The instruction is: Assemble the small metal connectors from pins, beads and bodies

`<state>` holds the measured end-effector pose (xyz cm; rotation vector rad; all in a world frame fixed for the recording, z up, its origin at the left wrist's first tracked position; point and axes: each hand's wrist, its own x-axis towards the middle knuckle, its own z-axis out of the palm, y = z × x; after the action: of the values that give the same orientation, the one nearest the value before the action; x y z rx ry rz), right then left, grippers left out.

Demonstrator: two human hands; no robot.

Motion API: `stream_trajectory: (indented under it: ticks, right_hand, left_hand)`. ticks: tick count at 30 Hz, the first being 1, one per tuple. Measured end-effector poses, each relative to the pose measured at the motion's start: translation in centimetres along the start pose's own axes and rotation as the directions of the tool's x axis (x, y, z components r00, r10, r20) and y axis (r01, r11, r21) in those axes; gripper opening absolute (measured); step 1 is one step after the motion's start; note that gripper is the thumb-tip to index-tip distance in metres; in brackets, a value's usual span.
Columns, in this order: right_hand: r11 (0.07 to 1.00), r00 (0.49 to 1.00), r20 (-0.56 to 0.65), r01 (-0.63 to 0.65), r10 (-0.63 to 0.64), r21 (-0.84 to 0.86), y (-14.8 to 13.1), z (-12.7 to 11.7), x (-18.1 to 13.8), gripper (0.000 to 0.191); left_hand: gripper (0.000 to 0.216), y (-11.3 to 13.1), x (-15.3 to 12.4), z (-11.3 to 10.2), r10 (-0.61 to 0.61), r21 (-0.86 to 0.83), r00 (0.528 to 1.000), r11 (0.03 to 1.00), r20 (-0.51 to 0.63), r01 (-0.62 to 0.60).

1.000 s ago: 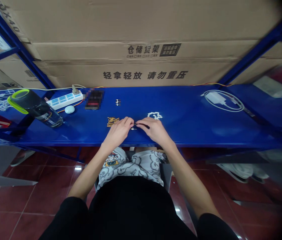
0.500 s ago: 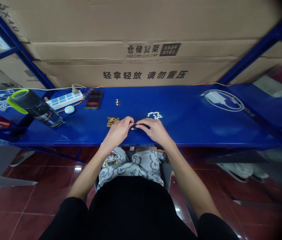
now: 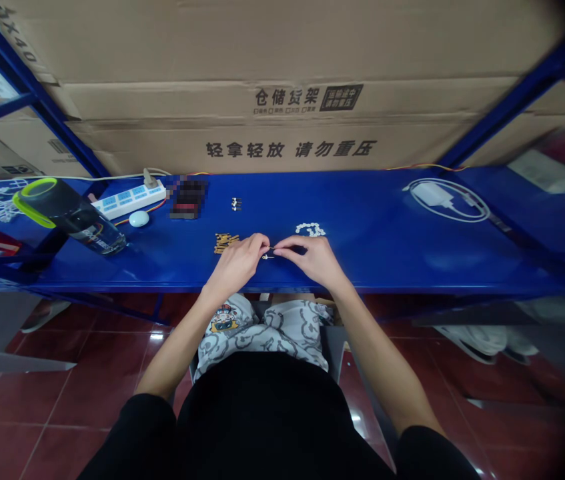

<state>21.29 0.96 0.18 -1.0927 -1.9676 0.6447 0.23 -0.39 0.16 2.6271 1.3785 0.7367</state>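
Note:
My left hand (image 3: 240, 259) is pinched at the fingertips, close to the front edge of the blue shelf. Facing it, my right hand (image 3: 314, 257) is also closed in a pinch. A thin gold-coloured piece (image 3: 271, 248) spans the small gap between both sets of fingertips; its exact kind is too small to tell. Just below it lies a small white-headed pin-like piece (image 3: 267, 257). Beside my left hand is a pile of gold-coloured pieces (image 3: 223, 243), partly hidden by the hand. Small white pieces (image 3: 309, 229) form a rough ring behind my right hand.
Several small white-and-gold pieces (image 3: 236, 204) lie farther back on the blue shelf (image 3: 372, 233). At left are a dark bottle (image 3: 82, 220), a power strip (image 3: 129, 200), a pale round object (image 3: 139, 219) and a blurred-out item (image 3: 189, 198). A coiled white charger (image 3: 435, 195) sits right; cardboard (image 3: 282, 127) stands behind.
My right fingertips have shifted very slightly right, and the thin gold-coloured piece shows more clearly between the hands. My left hand stays nearly still.

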Motion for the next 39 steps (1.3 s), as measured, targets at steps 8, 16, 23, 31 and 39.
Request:
stream_trajectory:
  ticks: [8,16,23,31,39]
  right_hand:
    - [0.997,0.999,0.02,0.043,-0.042,-0.057,0.11,0.07,0.02,0.012]
    - [0.999,0.999,0.047,0.015,-0.012,-0.05,0.09,0.07,0.09,0.014]
    - [1.0,1.0,0.026,-0.006,0.006,0.019,0.21,0.08,0.02,0.019]
    - [1.0,0.999,0.043,0.027,-0.028,0.006,-0.11,0.08,0.01,0.017]
    - [0.996,1.0,0.001,0.018,-0.018,-0.093,-0.09,0.11,0.13,0.019]
  left_hand:
    - [0.014,0.18,0.01,-0.02,0.044,0.053,0.999,0.998,-0.009,-0.044]
    - [0.015,0.36,-0.01,-0.01,0.056,0.068,0.998,0.996,-0.006,-0.056]
    - [0.012,0.04,-0.01,0.02,0.047,-0.015,0.999,0.999,0.0,-0.047]
    - [0.013,-0.12,-0.09,-0.13,-0.007,-0.087,1.0,0.996,-0.012,0.006]
    - [0.015,-0.12,-0.12,-0.22,-0.005,-0.097,1.0,0.995,-0.015,0.003]
